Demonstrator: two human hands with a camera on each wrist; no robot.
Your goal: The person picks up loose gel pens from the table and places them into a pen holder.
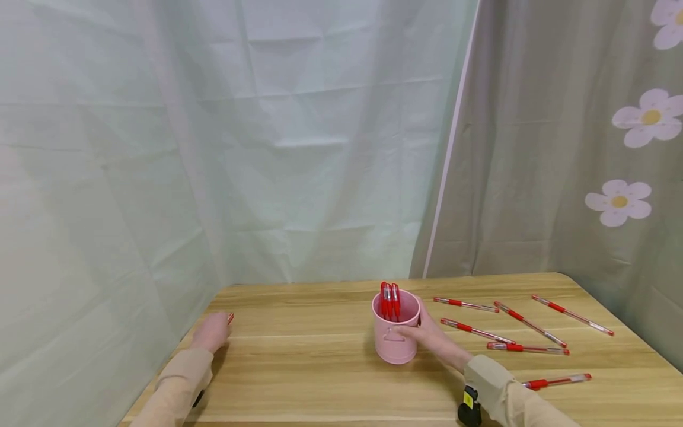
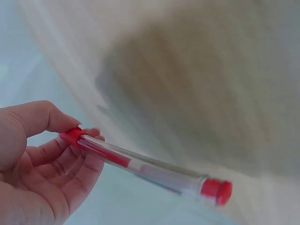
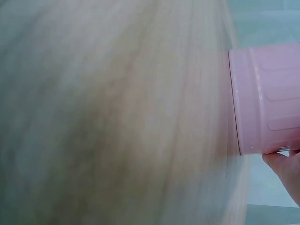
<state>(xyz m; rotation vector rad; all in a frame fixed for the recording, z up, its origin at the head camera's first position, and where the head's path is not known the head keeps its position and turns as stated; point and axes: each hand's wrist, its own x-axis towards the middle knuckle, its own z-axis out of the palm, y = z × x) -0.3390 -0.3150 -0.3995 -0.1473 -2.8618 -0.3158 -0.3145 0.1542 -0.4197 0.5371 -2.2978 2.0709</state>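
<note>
At the table's left side my left hand [image 1: 210,332] pinches a red pen [image 2: 154,168] between thumb and fingers. In the left wrist view the pen's clear barrel and red end stick out past the fingertips. My right hand [image 1: 429,335] grips a pink cup [image 1: 395,347] from its right side, thumb across the front near its small handle. Several red pens [image 1: 390,301] stand in the cup, leaning to its left. The right wrist view shows the cup [image 3: 276,101] at the right edge, with one finger [image 3: 283,168] against it.
Several red pens lie scattered on the wooden table [image 1: 299,379] right of the cup, among them one pen [image 1: 571,315] at the far right and another [image 1: 557,381] near the right forearm. Pale curtains [image 1: 320,148] hang behind and beside the table.
</note>
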